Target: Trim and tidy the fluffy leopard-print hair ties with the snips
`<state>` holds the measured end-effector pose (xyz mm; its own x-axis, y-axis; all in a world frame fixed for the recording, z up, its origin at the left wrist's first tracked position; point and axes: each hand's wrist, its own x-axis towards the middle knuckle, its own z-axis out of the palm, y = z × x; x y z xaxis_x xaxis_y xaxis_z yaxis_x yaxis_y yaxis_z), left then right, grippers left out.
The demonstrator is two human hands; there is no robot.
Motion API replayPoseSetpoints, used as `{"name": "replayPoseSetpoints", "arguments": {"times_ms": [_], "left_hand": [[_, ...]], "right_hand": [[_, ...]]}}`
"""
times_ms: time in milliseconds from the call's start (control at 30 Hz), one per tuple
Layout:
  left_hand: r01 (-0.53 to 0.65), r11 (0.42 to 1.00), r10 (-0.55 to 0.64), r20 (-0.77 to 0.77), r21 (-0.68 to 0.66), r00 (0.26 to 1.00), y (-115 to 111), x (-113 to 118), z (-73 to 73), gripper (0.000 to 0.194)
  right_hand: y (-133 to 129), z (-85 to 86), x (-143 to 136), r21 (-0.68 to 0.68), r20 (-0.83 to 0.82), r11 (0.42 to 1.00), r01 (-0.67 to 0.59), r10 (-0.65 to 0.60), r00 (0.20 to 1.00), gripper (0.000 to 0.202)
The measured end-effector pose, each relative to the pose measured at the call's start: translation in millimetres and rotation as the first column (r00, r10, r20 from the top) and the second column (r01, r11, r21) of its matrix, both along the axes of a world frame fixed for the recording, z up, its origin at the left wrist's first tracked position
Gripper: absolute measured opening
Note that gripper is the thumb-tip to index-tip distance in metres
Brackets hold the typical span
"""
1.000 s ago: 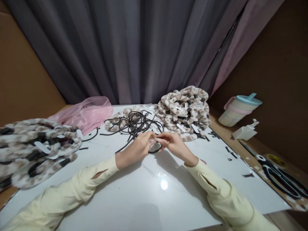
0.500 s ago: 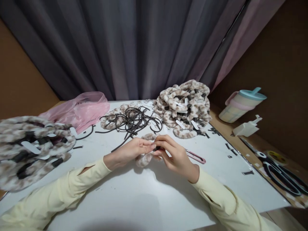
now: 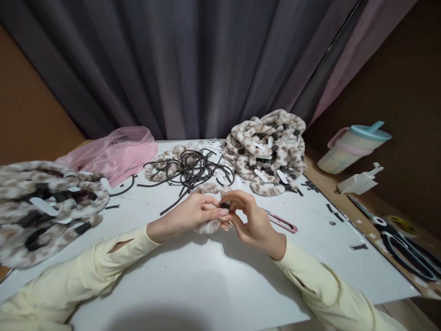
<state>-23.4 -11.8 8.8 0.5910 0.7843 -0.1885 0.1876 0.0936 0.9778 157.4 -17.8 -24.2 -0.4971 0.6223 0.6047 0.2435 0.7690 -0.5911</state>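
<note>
A fluffy white-and-brown ring is held up over the white table, a small dark piece at its right side. My left hand comes in from the left, its thumb and fingers closed on the ring beside the dark piece. From the right, my right hand pinches at the same dark piece with thumb and forefinger. Parts of the ring are hidden behind the fingers. Just behind the hands lies a tangle of black cords, and a pink cutter rests right of my right hand.
Fluffy ring piles stand at left and back right. A pink plastic bag lies at the back left. Along the right edge are a tumbler, a white bottle, scissors and short black scraps.
The fingers of my right hand have shifted on the dark piece, which now shows more between the hands. The view has shifted slightly.
</note>
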Motion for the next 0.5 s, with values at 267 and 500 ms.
{"name": "replayPoseSetpoints", "arguments": {"times_ms": [267, 500], "left_hand": [[0.020, 0.992, -0.008, 0.090, -0.126, 0.996, -1.4, 5.8, -7.7, 0.026], [-0.167, 0.986, 0.167, 0.074, 0.005, 0.983, -3.1, 6.3, -21.5, 0.027]], "right_hand": [[0.9, 4.2, 3.6, -0.064, 0.107, 0.996, -0.057, 0.064, 0.992, 0.037], [12.5, 9.2, 13.0, -0.066, 0.060, 0.998, 0.013, -0.009, 0.998, 0.035]]}}
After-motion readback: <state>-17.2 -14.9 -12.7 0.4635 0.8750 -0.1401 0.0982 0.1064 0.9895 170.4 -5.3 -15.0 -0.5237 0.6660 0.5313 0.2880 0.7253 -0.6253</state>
